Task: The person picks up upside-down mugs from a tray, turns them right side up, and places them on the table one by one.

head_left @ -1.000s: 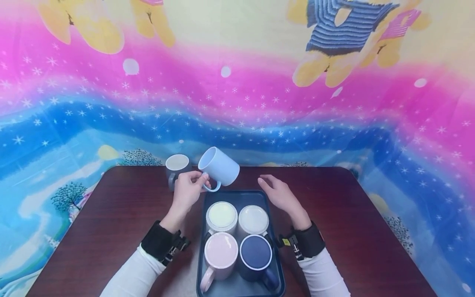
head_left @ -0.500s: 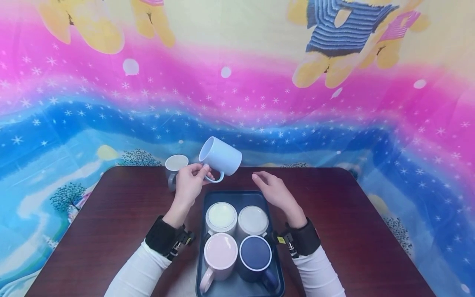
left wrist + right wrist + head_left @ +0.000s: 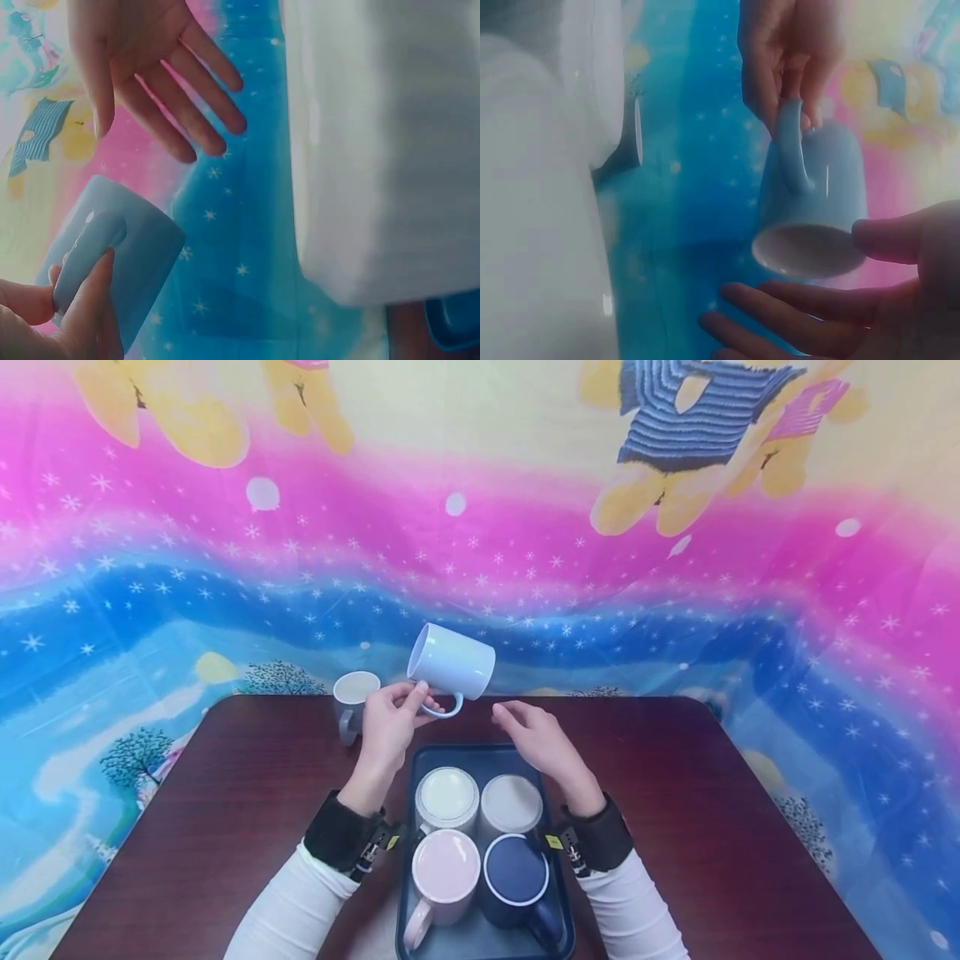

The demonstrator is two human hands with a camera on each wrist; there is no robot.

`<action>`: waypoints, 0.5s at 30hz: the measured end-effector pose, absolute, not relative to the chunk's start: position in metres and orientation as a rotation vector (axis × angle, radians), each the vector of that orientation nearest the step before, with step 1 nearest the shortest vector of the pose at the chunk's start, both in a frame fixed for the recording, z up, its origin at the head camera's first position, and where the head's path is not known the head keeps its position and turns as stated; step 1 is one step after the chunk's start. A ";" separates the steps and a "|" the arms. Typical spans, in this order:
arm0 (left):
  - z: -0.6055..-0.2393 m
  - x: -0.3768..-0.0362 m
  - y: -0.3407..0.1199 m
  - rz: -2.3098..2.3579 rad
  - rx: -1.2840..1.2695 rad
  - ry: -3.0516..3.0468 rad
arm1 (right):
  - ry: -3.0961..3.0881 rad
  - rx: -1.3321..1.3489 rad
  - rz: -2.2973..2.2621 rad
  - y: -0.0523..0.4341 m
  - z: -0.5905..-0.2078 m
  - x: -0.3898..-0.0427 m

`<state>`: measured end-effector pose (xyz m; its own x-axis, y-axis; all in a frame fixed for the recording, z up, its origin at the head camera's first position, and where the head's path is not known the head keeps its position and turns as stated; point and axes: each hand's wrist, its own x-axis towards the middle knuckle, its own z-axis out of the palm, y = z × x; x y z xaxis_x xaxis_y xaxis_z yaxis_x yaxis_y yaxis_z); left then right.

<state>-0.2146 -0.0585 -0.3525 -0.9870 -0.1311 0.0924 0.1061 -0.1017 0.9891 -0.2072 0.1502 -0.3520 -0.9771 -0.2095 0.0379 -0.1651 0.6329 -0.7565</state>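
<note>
While the small grey ceramic mug [image 3: 354, 700] stands alone at the far left of the dark wooden desk [image 3: 225, 827], the left hand [image 3: 392, 727] pinches the handle of the pale blue ceramic mug [image 3: 452, 666] and holds it in the air above the desk's far edge, tipped on its side with the mouth facing left. Over the last second this mug has risen and drifted a little to the right — it now hangs clear of the grey mug and beyond the dark blue rectangular tray [image 3: 564, 918]. The left wrist view shows thumb and forefinger closed on the handle [image 3: 84, 255].

On the tray sit four upright mugs: a cream mug [image 3: 447, 798] and a white mug [image 3: 511, 804] in the back row, a pink mug [image 3: 446, 870] and a navy mug [image 3: 517, 875] in front.

The right hand [image 3: 534, 743], fingers relaxed and spread and holding nothing, has slid leftward toward the lifted mug — in the right wrist view its fingers [image 3: 795, 319] lie just under the mug's base without clearly touching it. Judging by this, the mug is being brought into a two-handed hold, or passed across.
</note>
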 end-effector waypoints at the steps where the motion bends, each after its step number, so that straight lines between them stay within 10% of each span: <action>1: -0.351 -0.214 -0.057 -2.222 0.027 -1.983 | 2.789 -0.330 -1.293 0.149 -0.351 -0.207; 15: -0.342 -0.211 -0.041 -2.316 0.001 -1.816 | 2.758 -0.312 -1.404 0.135 -0.344 -0.205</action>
